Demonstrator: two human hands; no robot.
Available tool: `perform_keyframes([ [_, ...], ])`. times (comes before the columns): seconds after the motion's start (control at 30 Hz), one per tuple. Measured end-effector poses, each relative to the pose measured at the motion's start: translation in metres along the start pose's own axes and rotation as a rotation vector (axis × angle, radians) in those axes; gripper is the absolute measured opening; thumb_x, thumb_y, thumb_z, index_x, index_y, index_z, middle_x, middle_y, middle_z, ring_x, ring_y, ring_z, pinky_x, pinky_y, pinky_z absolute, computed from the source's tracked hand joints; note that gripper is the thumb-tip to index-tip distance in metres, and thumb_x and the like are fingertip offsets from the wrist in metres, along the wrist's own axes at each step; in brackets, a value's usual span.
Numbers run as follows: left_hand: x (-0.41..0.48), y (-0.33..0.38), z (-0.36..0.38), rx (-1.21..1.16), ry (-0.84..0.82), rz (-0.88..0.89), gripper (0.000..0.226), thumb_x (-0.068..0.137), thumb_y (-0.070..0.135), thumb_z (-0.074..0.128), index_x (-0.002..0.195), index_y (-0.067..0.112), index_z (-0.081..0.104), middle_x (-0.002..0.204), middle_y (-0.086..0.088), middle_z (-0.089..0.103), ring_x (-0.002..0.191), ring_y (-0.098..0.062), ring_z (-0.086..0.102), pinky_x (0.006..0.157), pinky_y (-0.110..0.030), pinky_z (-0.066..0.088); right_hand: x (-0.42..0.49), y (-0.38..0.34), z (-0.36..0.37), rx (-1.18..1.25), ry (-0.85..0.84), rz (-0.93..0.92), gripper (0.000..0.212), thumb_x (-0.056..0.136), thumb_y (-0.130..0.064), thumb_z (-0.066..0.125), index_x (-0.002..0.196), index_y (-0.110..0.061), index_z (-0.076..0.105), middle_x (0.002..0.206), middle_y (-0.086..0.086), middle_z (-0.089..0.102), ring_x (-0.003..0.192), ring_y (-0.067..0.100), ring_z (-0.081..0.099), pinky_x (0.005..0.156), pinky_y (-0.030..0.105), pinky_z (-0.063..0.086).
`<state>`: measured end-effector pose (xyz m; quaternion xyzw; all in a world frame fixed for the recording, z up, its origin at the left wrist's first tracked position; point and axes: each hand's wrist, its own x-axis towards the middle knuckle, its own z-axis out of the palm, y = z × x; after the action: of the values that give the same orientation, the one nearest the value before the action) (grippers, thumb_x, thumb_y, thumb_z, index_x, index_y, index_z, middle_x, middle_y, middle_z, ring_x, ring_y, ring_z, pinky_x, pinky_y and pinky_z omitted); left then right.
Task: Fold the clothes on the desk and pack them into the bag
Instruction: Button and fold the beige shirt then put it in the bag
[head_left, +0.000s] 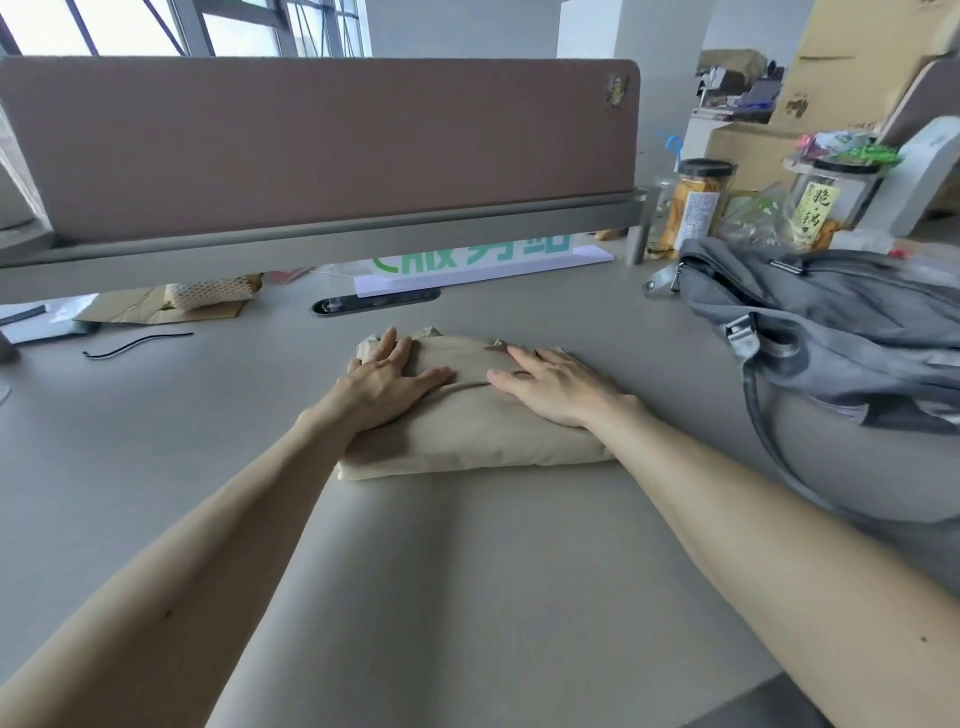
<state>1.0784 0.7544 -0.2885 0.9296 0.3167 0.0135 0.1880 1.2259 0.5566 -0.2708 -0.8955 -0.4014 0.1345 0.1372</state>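
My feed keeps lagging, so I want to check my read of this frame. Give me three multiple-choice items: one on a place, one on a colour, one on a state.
1. Where does the bag lie relative to the folded garment?
A. To its left
B. Underneath it
C. To its right on the desk

2. What colour is the folded garment?
A. Red
B. Beige
C. Black

3. What are the left hand and right hand doing?
A. Both press flat on the folded garment
B. Both grip the bag's strap
C. Both are raised clear of the desk

Answers:
1 C: the grey bag lies slumped to the right of the garment.
2 B: the cloth is a pale tan.
3 A: straight fingers rest on top of the garment, side by side.
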Motion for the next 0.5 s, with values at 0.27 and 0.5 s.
perform_keyframes([
  [0.27,-0.056,0.027,0.004,-0.174,0.116,-0.131,0.131,0.049,0.105,0.039,0.150,0.024,0.024,0.159,-0.007,0.013,0.144,-0.041,0.028,0.118,-0.051,0.027,-0.070,0.040,-0.004,0.084,0.027,0.152,0.103,0.060,-0.098,0.019,0.151,-0.050,0.017,0.164,-0.006,0.018,0.150,0.021,0.019,0.120,0.050,0.016],
  [0.5,-0.095,0.043,-0.004,-0.532,0.310,-0.277,0.108,0.068,0.057,0.085,0.144,0.009,0.025,0.132,-0.014,0.053,0.122,-0.036,0.053,0.093,-0.040,0.046,-0.112,0.046,-0.006,0.230,0.108,0.176,0.079,0.077,-0.082,0.042,0.147,-0.047,0.034,0.152,-0.004,0.044,0.137,0.024,0.043,0.110,0.041,0.035],
])
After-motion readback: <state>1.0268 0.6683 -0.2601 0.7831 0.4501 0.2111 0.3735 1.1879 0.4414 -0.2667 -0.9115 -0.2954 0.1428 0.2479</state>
